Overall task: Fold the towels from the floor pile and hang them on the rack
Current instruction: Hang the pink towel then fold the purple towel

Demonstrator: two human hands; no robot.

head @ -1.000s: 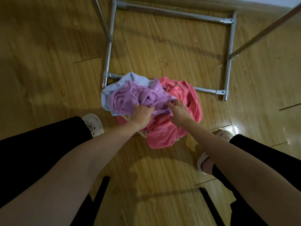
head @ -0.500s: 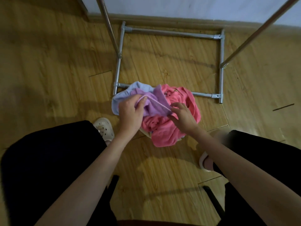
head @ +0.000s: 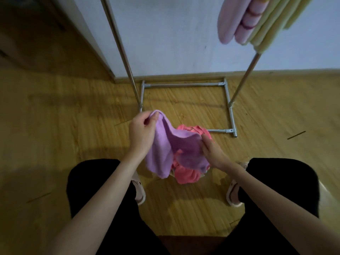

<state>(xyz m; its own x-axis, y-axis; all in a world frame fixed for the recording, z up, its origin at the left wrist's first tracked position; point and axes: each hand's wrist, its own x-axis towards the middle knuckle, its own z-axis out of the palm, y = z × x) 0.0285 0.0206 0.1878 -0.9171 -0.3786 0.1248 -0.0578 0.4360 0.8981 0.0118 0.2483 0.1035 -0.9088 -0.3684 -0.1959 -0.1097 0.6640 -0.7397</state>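
A purple towel [head: 165,150] hangs in the air above the floor pile. My left hand [head: 141,133] pinches its upper corner between thumb and fingers. My right hand [head: 211,150] grips its right edge lower down. Under it lies the pile, where a pink towel [head: 185,173] shows below and behind the purple one. The metal rack [head: 184,85] stands against the wall, with its base frame on the floor and two slanted poles rising. Folded pink towels [head: 237,21] and pale yellow towels [head: 272,24] hang at its top right.
The wooden floor [head: 73,126] spreads to both sides. A white wall [head: 174,43] with a skirting board stands behind the rack, and its corner juts out at the left. My legs in black and pale sandals [head: 139,192] flank the pile.
Both hands have lifted the purple towel off the pile and drawn it apart. The view has tilted up, so the wall and the hung towels now show.
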